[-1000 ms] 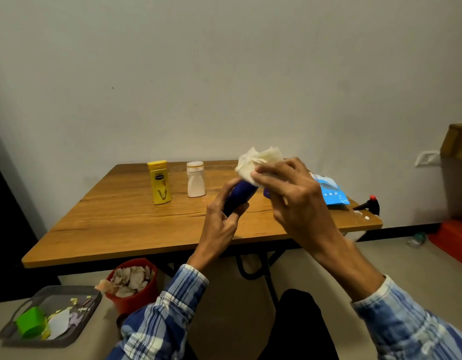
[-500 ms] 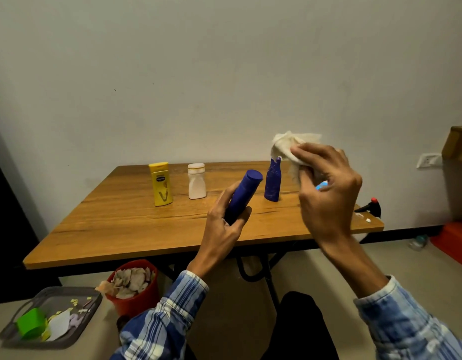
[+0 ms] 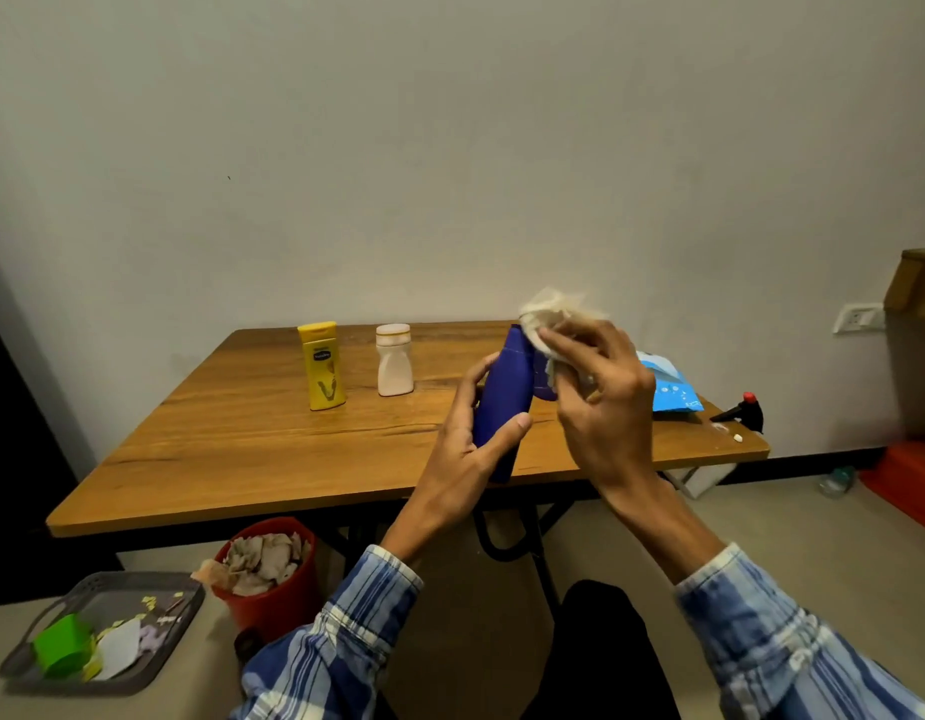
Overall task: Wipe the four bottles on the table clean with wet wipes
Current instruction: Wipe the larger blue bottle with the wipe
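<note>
Head view, centre of frame. Grips a dark blue bottle (image 3: 507, 392) in the left hand (image 3: 465, 449), fingers curled behind it and thumb across its front, held roughly upright above the near table edge. Pinches a crumpled wet wipe (image 3: 551, 309) in the right hand (image 3: 600, 402), pressed against the bottle's top; blurred. Hides most of a second dark blue bottle (image 3: 544, 379) just behind. Further left on the wooden table (image 3: 273, 449): yellow bottle (image 3: 322, 366) and white bottle (image 3: 394, 361), upright, near each other, not touching. Right of the hands: blue wipes pack (image 3: 670, 389), then a black sprayer head (image 3: 741, 413) by the table corner. Lower left, on the floor: red bin (image 3: 273, 600) full of used wipes, grey tray (image 3: 174, 641) beside it.
</note>
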{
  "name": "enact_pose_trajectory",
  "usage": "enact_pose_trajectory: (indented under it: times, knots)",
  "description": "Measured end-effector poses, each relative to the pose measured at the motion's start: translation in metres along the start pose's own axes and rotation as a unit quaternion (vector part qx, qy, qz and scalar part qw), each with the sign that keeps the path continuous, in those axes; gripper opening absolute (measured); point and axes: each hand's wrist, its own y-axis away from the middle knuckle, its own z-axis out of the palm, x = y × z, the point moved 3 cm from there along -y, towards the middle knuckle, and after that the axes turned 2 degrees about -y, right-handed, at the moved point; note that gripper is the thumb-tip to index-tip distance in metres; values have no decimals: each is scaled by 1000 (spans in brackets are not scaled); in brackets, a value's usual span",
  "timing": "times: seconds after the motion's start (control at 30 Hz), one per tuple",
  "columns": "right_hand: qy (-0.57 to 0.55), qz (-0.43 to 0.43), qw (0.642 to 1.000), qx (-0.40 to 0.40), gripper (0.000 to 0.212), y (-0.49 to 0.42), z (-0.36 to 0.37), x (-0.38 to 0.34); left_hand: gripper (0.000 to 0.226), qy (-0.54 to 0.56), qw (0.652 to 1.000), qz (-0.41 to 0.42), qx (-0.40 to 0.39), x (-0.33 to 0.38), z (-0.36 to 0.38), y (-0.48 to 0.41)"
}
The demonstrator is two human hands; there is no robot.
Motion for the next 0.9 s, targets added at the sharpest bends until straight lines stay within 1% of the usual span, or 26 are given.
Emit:
enact_pose_trajectory:
  times: [0.03, 0.07, 0.13, 0.17, 0.2, 0.27, 0.3, 0.33, 0.37, 0.4, 0.43, 0.47, 0.5, 0.57, 0.6, 0.63, 0.67, 0.73, 0.77, 0.8, 0.83, 0.87, 0.9]
  knots:
    - [-7, 0, 1000, -16, 34, -2, 1, 0, 65, 16, 1000, -4, 14, 1, 0, 0]
    - [0, -26, 998, -56, 34, 0, 4, -4, 66, 33, 999, -7, 30, 3, -1, -1]
    - [29, -109, 983, -148, 35, 17, 11, -12, 67, 59, 997, -3, 57, 5, -3, -2]
    - [34, -138, 976, -162, 34, 20, 11, -11, 67, 60, 996, 0, 62, 4, -4, -1]
    - [28, -136, 979, -151, 32, 16, 9, -8, 68, 57, 997, 0, 60, 4, -4, 0]
    - [10, -68, 995, -79, 31, 1, 2, 0, 69, 46, 998, -4, 49, 4, -2, 2]
    - [10, -43, 997, -56, 31, -6, -1, 1, 70, 49, 998, -3, 49, 4, -1, 2]
    - [28, -46, 997, -59, 31, -9, 0, -2, 70, 60, 997, -2, 51, 6, 0, 2]
    - [53, -76, 992, -83, 31, -6, 4, -9, 70, 74, 996, 1, 53, 8, 1, 2]
    - [80, -126, 981, -122, 30, 2, 10, -16, 70, 87, 995, 5, 52, 9, 2, 2]
    - [94, -174, 967, -164, 29, 12, 14, -21, 71, 98, 994, 8, 50, 10, 2, 3]
    - [96, -202, 957, -187, 28, 16, 15, -22, 72, 102, 994, 9, 49, 8, 2, 4]
    - [89, -191, 960, -185, 28, 12, 14, -19, 73, 98, 994, 6, 46, 7, 3, 5]
    - [68, -107, 986, -110, 28, -4, 6, -9, 73, 84, 996, -3, 37, 4, 5, 5]
    - [56, -71, 992, -90, 28, -9, 4, -9, 73, 89, 995, -6, 33, 4, 7, 5]
    - [57, -63, 992, -95, 30, -10, 6, -12, 73, 105, 994, -9, 32, 4, 8, 5]
    - [70, -84, 986, -122, 33, -5, 12, -20, 70, 131, 991, -14, 32, 3, 8, 6]
    - [77, -159, 961, -213, 36, 15, 23, -33, 58, 177, 983, -36, 36, -1, 5, 9]
    - [71, -180, 951, -241, 37, 20, 24, -34, 53, 191, 980, -45, 34, -3, 4, 10]
    - [58, -174, 951, -251, 37, 17, 22, -31, 53, 203, 978, -44, 29, -6, 4, 11]
    - [46, -144, 962, -229, 37, 10, 20, -26, 56, 218, 975, -39, 21, -6, 5, 11]
    - [34, -102, 977, -187, 36, 3, 17, -19, 59, 236, 971, -40, 14, -5, 7, 10]
    - [25, -63, 986, -154, 34, -2, 14, -16, 56, 256, 965, -47, 21, -2, 8, 9]
